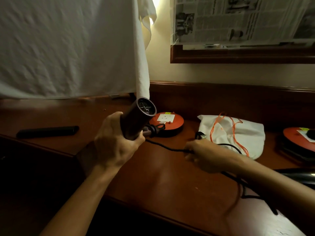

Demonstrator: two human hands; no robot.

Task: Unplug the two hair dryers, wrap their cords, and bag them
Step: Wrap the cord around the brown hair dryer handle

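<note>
While the left hand (117,142) grips the barrel of a dark hair dryer (138,118) above the wooden desk (162,178), the right hand (202,154) pinches its black cord (163,147), stretched between the two hands. A white drawstring bag (245,133) lies beside an orange extension reel (167,122).

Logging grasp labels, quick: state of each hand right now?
Left hand: grips the hair dryer barrel.
Right hand: closed on the black cord.
</note>
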